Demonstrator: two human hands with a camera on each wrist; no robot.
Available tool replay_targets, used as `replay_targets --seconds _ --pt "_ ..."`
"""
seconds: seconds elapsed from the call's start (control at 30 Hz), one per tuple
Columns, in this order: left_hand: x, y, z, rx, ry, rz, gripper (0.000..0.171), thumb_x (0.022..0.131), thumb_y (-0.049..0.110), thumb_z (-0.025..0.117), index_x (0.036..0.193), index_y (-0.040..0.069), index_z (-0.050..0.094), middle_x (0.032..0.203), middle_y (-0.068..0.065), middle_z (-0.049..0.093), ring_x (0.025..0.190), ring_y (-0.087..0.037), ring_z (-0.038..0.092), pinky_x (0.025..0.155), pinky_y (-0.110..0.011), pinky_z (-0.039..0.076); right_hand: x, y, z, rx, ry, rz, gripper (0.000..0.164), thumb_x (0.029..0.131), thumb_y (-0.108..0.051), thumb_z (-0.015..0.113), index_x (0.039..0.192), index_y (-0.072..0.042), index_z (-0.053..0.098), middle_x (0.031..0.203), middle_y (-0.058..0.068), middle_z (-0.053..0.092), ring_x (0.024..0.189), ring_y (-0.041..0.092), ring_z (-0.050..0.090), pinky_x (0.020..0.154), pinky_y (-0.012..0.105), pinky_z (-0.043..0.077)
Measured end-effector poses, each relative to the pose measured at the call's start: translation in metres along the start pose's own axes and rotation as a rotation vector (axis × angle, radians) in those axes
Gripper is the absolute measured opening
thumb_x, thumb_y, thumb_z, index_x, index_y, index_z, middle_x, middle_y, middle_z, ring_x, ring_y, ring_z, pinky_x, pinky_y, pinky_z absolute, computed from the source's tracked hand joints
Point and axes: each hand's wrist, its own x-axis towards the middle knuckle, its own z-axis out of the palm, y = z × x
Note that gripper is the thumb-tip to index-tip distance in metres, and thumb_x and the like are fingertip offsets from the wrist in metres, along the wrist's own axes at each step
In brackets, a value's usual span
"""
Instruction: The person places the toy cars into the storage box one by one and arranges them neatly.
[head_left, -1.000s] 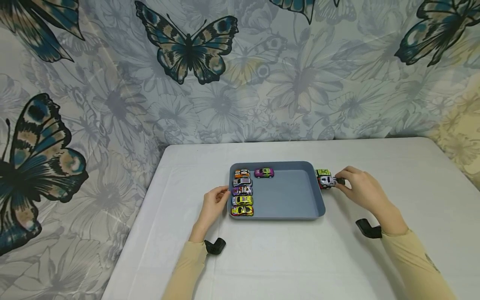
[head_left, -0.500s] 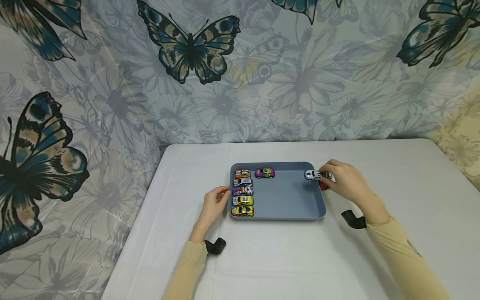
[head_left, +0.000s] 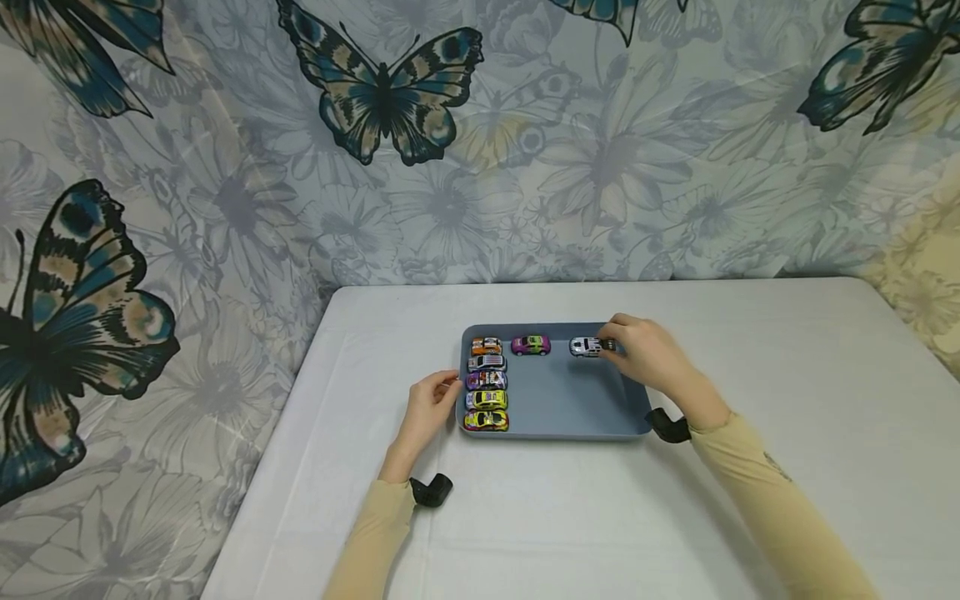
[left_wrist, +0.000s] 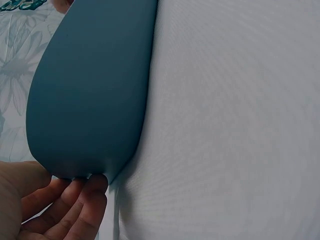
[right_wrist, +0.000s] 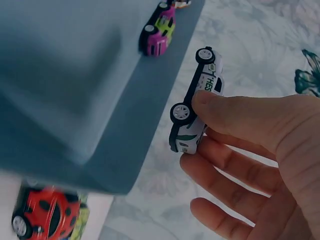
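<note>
My right hand (head_left: 647,354) pinches a white toy car (right_wrist: 200,95) with black wheels and dark lettering, thumb on its side. In the head view this white car is over the far right part of the blue-grey tray (head_left: 570,400). My left hand (left_wrist: 65,200) holds the tray's left end, its curled fingertips against the outer wall and the thumb at the rim. Inside the tray, several toy cars (head_left: 486,381) stand in a column along the left side. A purple and green toy car (head_left: 530,345) sits by the far wall, right of the column's top.
A red toy car (right_wrist: 50,212) with dark spots lies outside the tray's right end, with a yellow-green car (right_wrist: 81,217) partly hidden beside it. Below the tray is a white-covered table (head_left: 555,517). A butterfly-patterned cloth (head_left: 450,208) hangs behind.
My right hand has carried the white toy car left, from beside the tray's right end to over its far right part. My left hand stays at the tray's left edge.
</note>
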Motion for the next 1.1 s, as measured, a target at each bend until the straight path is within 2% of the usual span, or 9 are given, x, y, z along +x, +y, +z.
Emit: replay_targets --seconds 0.37,0.77,1.1 --pt "0.001 -0.002 0.000 -0.018 -0.007 -0.007 0.027 0.092 0.009 0.059 0.112 -0.008 0.061 0.096 -0.018 0.065 0.080 -0.024 0.064 0.071 -0.026 0.054 0.020 -0.012 0.014 0.012 -0.083 0.000 0.020 0.074 -0.006 0.077 0.091 -0.001 0.070 0.088 0.010 0.063 0.075 0.027 0.063 0.066 0.039 0.052" --pt "0.000 0.001 0.000 -0.009 -0.012 -0.009 0.028 0.093 0.012 0.058 0.113 -0.008 0.061 0.096 -0.017 0.065 0.081 -0.022 0.064 0.071 -0.026 0.054 0.036 -0.019 0.037 0.058 -0.126 -0.025 0.019 0.075 -0.009 0.077 0.091 -0.003 0.070 0.088 0.008 0.063 0.077 0.024 0.062 0.066 0.037 0.052" --pt "0.002 -0.002 0.000 0.000 -0.013 0.000 0.028 0.093 0.011 0.057 0.113 -0.008 0.061 0.097 -0.017 0.065 0.080 -0.022 0.064 0.071 -0.026 0.054 0.048 -0.028 0.049 0.042 -0.165 -0.013 0.021 0.075 -0.012 0.077 0.093 -0.004 0.070 0.089 0.007 0.064 0.079 0.022 0.061 0.069 0.038 0.052"
